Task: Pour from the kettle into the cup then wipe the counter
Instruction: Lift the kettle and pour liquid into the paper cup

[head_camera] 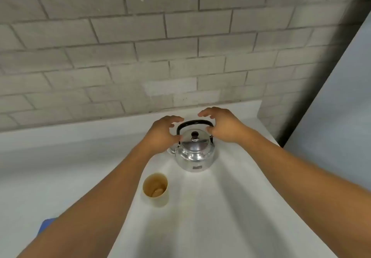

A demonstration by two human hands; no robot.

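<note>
A shiny metal kettle with a black arched handle and a dark lid knob stands upright on the white counter, close to the wall. Its spout points left and is mostly hidden by my left hand, which hovers open at the kettle's left side. My right hand is open at the handle's right end, fingers curled over it without closing. A beige cup stands upright in front of the kettle, slightly left, between my forearms. Its inside looks brownish; I cannot tell if it holds liquid.
A grey brick-pattern wall rises right behind the kettle. A pale panel and dark gap bound the counter on the right. A blue thing peeks out under my left forearm at the lower left.
</note>
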